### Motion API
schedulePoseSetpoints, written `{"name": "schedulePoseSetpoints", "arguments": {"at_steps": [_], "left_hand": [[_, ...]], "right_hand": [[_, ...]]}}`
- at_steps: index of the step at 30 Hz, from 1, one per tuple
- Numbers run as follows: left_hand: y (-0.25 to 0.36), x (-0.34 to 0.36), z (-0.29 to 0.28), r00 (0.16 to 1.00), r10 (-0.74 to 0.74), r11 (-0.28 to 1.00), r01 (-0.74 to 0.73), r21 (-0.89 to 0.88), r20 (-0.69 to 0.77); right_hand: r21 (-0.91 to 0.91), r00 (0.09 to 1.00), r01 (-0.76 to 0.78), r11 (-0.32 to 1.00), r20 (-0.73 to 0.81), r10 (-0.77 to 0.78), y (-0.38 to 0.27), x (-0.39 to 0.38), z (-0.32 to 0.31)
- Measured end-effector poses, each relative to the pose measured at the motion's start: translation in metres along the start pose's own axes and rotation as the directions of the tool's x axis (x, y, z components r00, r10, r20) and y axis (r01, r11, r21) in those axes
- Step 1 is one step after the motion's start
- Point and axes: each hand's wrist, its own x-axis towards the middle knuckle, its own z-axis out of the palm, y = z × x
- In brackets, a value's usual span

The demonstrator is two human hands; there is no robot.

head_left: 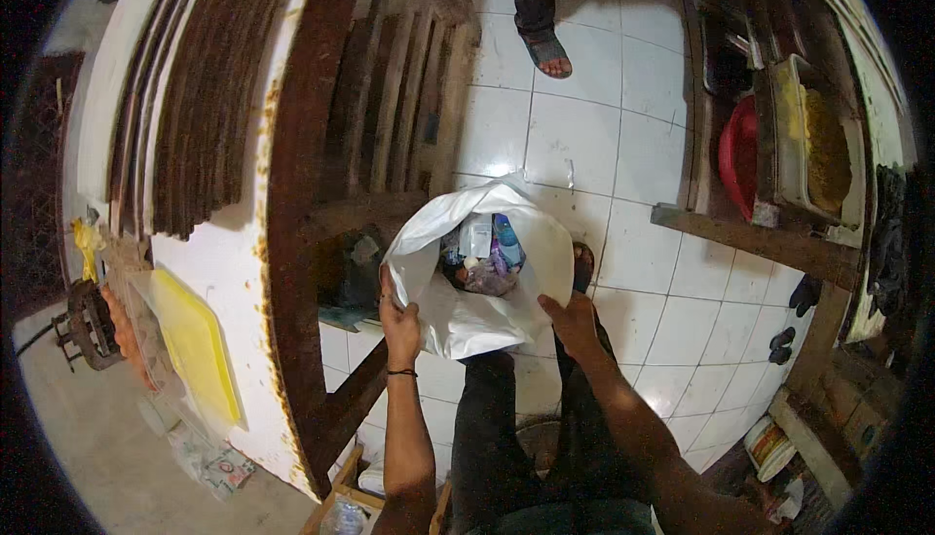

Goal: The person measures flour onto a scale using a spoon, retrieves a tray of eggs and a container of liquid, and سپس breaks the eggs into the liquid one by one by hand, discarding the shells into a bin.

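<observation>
A large white sack hangs open in front of my legs, its mouth spread wide. My left hand grips the sack's left rim, thumb on the inside and fingers on the outer side. On the opposite side my right hand pinches the right rim. Down inside lies mixed rubbish, with a blue wrapper, a whitish packet and crumpled clear and purplish plastic among it. The lower part of the sack is hidden from above.
Left stands a wooden table with stacked brown boards and a yellow tray. Right, a wooden rack holds a red basin and a tub of yellow stuff. Ahead, another person's sandalled foot rests on white tiles.
</observation>
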Motion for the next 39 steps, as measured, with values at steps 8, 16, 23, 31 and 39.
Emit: {"name": "schedulePoseSetpoints", "arguments": {"at_steps": [8,16,23,31,39], "left_hand": [[-0.003,-0.016,-0.041,0.990,-0.122,0.992,0.123,0.013,-0.068],[-0.094,0.016,-0.031,0.996,0.059,0.913,-0.079,0.401,0.062],[-0.041,0.006,-0.023,0.982,0.162,0.927,-0.184,0.327,0.092],[0.014,-0.156,-0.038,0.939,0.254,0.780,-0.342,0.525,0.233],[0.047,-0.284,-0.232,0.658,-0.315,0.876,-0.076,0.477,0.684]], "right_hand": [[0.170,0.991,0.077,0.982,-0.124,-0.056,-0.062,-0.069,0.004],[-0.134,0.999,0.017,0.991,0.045,-0.011,-0.016,0.026,0.041],[0.075,0.995,0.096,0.993,0.013,-0.097,-0.037,0.027,0.049],[-0.238,0.890,0.346,0.907,-0.221,-0.398,0.060,-0.069,-0.016],[-0.559,0.604,-0.309,0.770,0.509,0.613,0.196,-0.321,-0.038]]}}
